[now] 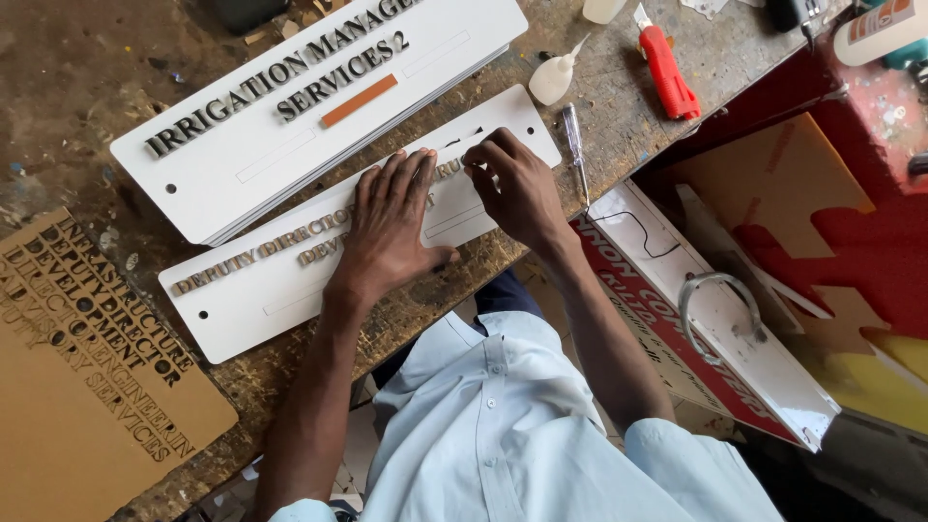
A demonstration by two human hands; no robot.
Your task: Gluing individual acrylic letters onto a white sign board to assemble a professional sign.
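A long white sign plate (261, 285) with raised metallic letters lies across a worn workbench (87, 87). My left hand (391, 227) rests flat on the plate's middle, fingers spread and pressing down. My right hand (512, 184) is just to its right, fingertips pinched at a small letter on the plate near the upper edge. What the fingers pinch is hidden by them.
A stack of white sign plates (290, 106) with letters lies behind. A brown cut-out letter sheet (87, 377) sits at the left. A glue bottle (554, 77), a screwdriver (575, 145) and a red utility knife (667, 68) lie at the right. Red-and-white sign boards (715, 338) lean below the bench edge.
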